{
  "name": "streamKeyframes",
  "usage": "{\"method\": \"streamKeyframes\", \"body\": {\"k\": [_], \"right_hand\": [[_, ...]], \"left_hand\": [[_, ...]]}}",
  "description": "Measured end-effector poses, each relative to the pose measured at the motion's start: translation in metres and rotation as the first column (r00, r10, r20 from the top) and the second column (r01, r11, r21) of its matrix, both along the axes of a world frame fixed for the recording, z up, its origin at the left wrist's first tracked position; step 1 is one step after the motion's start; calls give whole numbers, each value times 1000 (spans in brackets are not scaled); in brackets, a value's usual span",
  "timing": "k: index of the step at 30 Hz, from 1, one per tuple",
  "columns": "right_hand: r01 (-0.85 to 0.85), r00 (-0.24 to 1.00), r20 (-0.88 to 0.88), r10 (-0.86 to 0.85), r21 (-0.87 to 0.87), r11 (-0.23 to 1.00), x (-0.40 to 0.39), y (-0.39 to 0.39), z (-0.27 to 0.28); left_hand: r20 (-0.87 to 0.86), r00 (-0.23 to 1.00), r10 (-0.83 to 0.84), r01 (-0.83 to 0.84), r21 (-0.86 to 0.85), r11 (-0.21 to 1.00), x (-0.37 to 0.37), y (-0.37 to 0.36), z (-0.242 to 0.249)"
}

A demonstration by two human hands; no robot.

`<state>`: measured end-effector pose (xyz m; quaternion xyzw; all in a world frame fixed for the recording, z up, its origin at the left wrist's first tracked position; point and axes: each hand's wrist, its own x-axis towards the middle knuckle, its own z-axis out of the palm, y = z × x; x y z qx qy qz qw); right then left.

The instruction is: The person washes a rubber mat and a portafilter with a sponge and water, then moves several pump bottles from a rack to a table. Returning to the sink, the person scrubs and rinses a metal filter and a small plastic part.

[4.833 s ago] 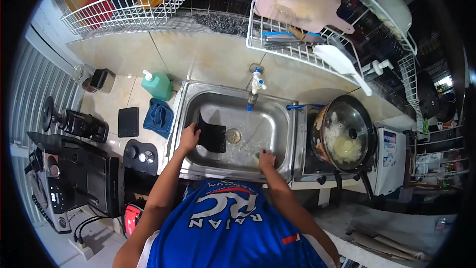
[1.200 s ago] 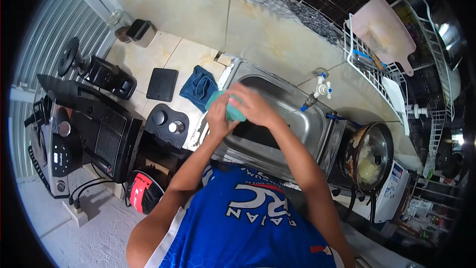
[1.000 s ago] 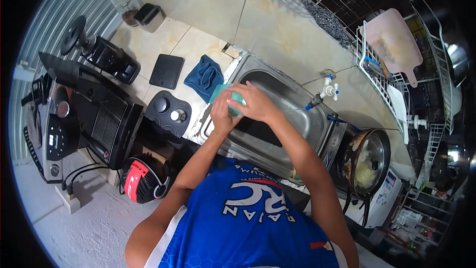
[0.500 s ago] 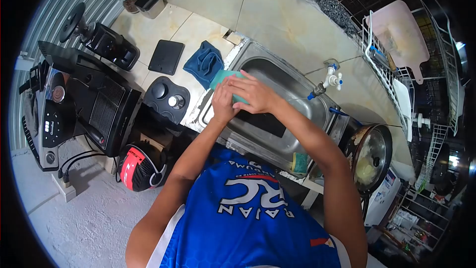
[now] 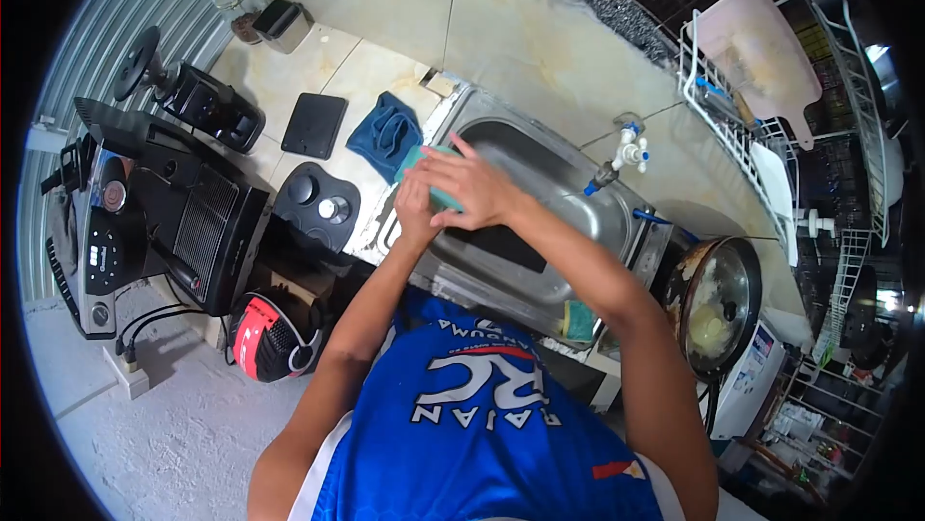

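At the near-left corner of the steel sink (image 5: 578, 275), both hands are close together around a teal-green thing (image 5: 445, 199). Fingers cover most of it, so I cannot make out its kind. My left hand (image 5: 415, 209) is closed on its near-left side. Lying across the top is my right hand (image 5: 469, 190), its fingers overlapping the left ones and its thumb below. One right finger sticks up slightly. A folded blue cloth (image 5: 385, 134) lies on the tiled counter just beyond the hands.
A dark tamping mat (image 5: 323, 218) with metal pieces and a black flat square (image 5: 314, 125) are on the counter. An espresso machine (image 5: 183, 213) stands left. The tap (image 5: 617, 160), a sponge (image 5: 578, 321), a lidded pan (image 5: 715, 309) and a dish rack (image 5: 742, 145) are right.
The view has shifted a little, so everything sits slightly further left. Both hands stay on the teal-green thing; the right fingers have shifted over it, covering more of its top.
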<state>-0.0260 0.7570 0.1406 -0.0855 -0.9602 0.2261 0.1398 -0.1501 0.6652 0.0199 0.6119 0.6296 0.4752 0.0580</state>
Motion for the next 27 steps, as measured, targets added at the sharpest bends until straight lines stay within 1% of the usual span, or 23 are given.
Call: {"method": "streamKeyframes", "body": {"k": [2,4,5,8,10,11,12,13,14,15,16,18,19,21,23,24,25,26,27], "right_hand": [[13,999,-43,-11,26,1000,0,-6,3],[29,999,-44,-28,17,999,2,-2,4],[36,999,-42,-35,12,999,3,-5,1],[33,999,-30,-33,5,999,1,-3,0],[116,960,-235,-151,-157,981,8,-8,17],[183,912,-327,-247,-214,960,18,-15,30],[253,872,-351,-341,-274,928,34,-23,38],[359,830,-348,-437,-267,894,54,-30,42],[447,756,-354,-551,-336,829,77,-37,47],[548,658,-348,-668,-386,742,106,-39,38],[684,534,-304,-789,-394,614,140,-41,33],[844,256,-289,-922,-398,359,202,-34,31],[916,92,-304,-948,-348,201,235,-26,31],[927,-118,-544,-831,-360,104,285,-4,46],[968,-237,-494,-836,-197,-158,314,7,76],[966,-243,-508,-827,-203,-159,331,13,79],[970,-147,-562,-814,79,-229,351,21,74],[891,-34,-594,-804,347,-294,368,36,73],[929,-36,-576,-817,282,-240,382,46,70]], "left_hand": [[-11,1000,-5,5,-2,1000,-2,-1,3],[-16,1000,-12,14,75,997,-1,3,7],[-6,1000,-13,13,38,999,-1,3,5],[0,1000,21,-21,45,999,2,5,13],[18,1000,-14,13,101,995,1,12,22],[180,983,-22,9,72,997,1,13,25],[342,939,-23,15,26,1000,3,10,26],[343,939,1,11,-34,999,1,11,29],[340,940,29,2,-90,996,-3,16,31],[364,928,81,-37,-127,991,-6,22,29],[441,897,44,-20,-59,998,-9,32,32],[417,898,138,-128,-51,990,-15,56,37],[434,889,145,-148,-28,989,-17,69,38],[451,878,157,-173,-5,985,-18,100,50],[456,873,173,-211,33,977,-24,136,41],[466,866,182,-226,40,973,-26,149,38],[467,867,173,-224,56,973,-28,158,32],[487,859,158,-220,71,973,-30,169,27],[508,848,150,-226,90,970,-35,181,21]]}}
